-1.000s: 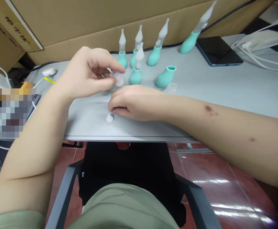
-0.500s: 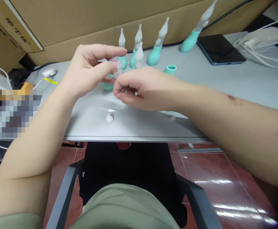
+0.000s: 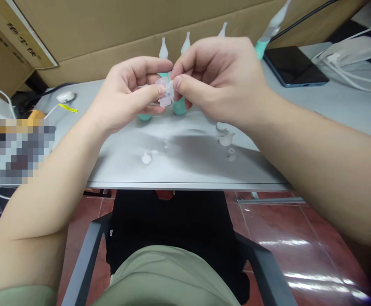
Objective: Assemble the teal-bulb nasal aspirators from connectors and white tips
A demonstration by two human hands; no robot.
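My left hand (image 3: 126, 95) pinches a clear plastic connector (image 3: 165, 101) between thumb and fingers, above the table. My right hand (image 3: 225, 78) meets it from the other side, thumb and forefinger closed on a small whitish piece (image 3: 172, 84) at the connector; its exact shape is hidden by the fingertips. Behind the hands stand nasal aspirators with white tips (image 3: 163, 49) and teal bulbs (image 3: 179, 107), partly covered by my fingers. Another teal bulb (image 3: 145, 117) shows below my left hand.
A small white nozzle-like part (image 3: 146, 158) lies near the table's front edge. Under my right wrist are a white cap (image 3: 226, 139) and small discs (image 3: 231, 150). One aspirator (image 3: 262, 47) leans beside a dark phone (image 3: 295, 66). White cables (image 3: 347, 76) lie at right; a cardboard wall (image 3: 93, 38) rises behind.
My right hand has turned and lifted from below the connector to its right side, pinching the small piece there. My left hand has shifted slightly right with the connector.
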